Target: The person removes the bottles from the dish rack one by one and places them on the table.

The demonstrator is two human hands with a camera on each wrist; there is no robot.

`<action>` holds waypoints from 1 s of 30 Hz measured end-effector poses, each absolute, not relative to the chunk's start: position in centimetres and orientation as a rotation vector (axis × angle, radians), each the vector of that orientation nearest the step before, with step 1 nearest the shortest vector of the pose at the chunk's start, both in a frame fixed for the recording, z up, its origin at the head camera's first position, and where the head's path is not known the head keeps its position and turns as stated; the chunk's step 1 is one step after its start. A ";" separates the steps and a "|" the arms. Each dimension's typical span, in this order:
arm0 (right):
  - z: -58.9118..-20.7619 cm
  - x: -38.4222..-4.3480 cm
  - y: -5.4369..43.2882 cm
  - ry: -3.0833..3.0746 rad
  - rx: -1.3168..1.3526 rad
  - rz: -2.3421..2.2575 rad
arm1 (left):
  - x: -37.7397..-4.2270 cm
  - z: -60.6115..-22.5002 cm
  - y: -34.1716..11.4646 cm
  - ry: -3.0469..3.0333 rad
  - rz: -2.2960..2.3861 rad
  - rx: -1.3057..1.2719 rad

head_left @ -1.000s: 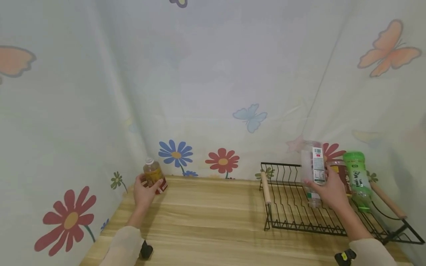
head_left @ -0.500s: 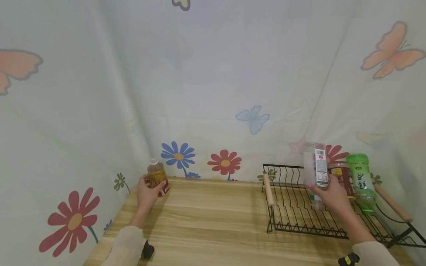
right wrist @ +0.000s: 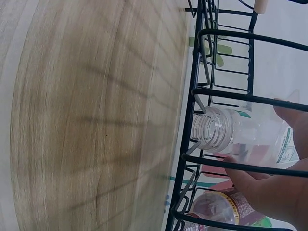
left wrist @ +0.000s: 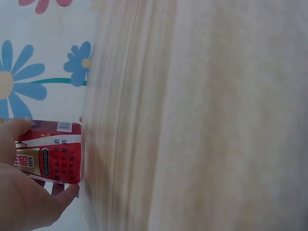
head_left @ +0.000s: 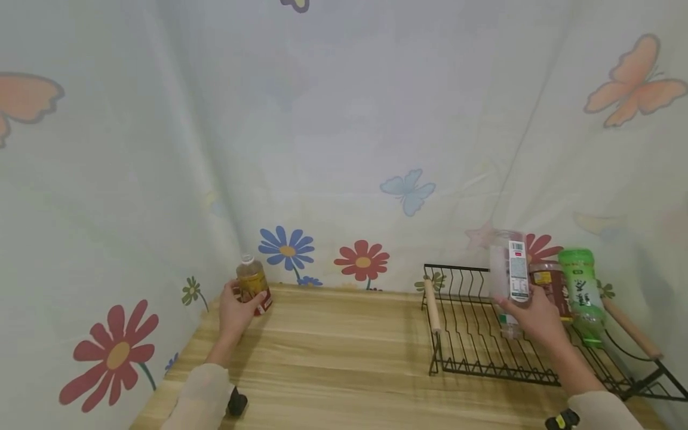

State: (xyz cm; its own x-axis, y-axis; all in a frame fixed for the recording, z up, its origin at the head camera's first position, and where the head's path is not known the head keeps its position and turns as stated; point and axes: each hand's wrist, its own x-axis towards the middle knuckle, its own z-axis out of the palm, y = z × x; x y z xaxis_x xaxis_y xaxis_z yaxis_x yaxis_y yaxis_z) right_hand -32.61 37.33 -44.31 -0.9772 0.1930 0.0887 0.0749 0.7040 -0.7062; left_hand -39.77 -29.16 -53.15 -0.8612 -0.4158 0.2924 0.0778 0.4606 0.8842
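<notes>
At the table's back left corner stands a bottle [head_left: 251, 278] with a white cap and a yellow-and-red label. My left hand [head_left: 234, 313] grips it, thumb in front; its red label [left wrist: 57, 159] fills the left edge of the left wrist view. My right hand [head_left: 540, 319] holds a clear plastic bottle [head_left: 501, 272] with a white printed label. This bottle is upside down in a black wire dish rack [head_left: 497, 373]. In the right wrist view its threaded, uncapped neck [right wrist: 211, 129] points down between the wires.
Beside the right hand, a brown-labelled container [head_left: 553, 289] and a green bottle [head_left: 583, 292] also stand upside down in the rack. Wooden handles [head_left: 432, 307] flank the rack. The wooden table [head_left: 344, 346] meets a floral curtain [head_left: 344, 149] at the back.
The whole view shifts slightly with the head. Both hands keep their hold on the two bottles, which show no clear movement.
</notes>
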 end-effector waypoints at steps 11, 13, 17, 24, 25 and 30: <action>-44.3 -32.5 37.2 -2.756 -0.272 1.155 | -40.0 -53.3 -29.3 -2.254 -1.380 0.268; -44.4 -32.5 37.2 -2.755 -0.276 1.146 | -40.0 -53.3 -29.3 -2.258 -1.375 0.267; -44.6 -32.5 37.2 -2.755 -0.263 1.134 | -39.9 -53.4 -29.3 -2.268 -1.359 0.264; -44.4 -32.4 37.1 -2.754 -0.226 1.116 | -40.2 -53.5 -29.3 -2.274 -1.353 0.266; -44.4 -32.4 37.1 -2.750 -0.222 1.117 | -40.2 -53.5 -29.3 -2.277 -1.354 0.266; -44.3 -32.5 37.1 -2.745 -0.228 1.110 | -40.0 -53.2 -29.1 -2.289 -1.352 0.273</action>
